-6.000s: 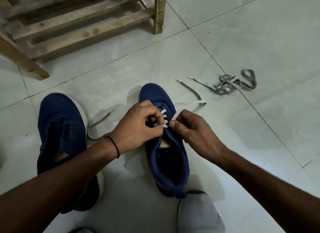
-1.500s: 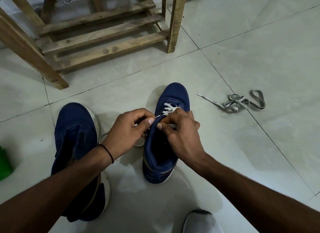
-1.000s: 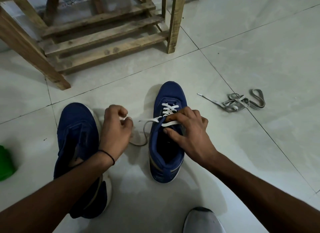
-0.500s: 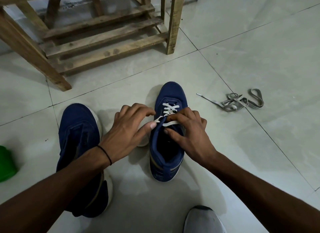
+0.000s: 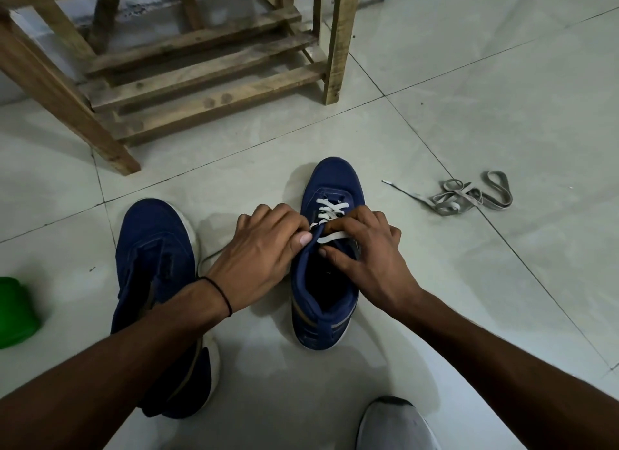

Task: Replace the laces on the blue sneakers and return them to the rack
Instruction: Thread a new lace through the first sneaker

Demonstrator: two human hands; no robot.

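White lace [image 5: 330,208] is being pinched by curled left hand [image 5: 261,248] at the blue sneaker [image 5: 321,302], on the floor near the rack [image 5: 207,77]. Sneaker's upper is being gripped by right hand [image 5: 365,258], fingers curled over it.

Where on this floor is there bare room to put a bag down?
Bare tile lies between the wooden rack and the sneakers' toes, and widely right of the half-laced sneaker, nearer than the loose grey laces. Crowded: between it and the unlaced sneaker, where the left hand reaches the white lace; the right hand covers the other side.
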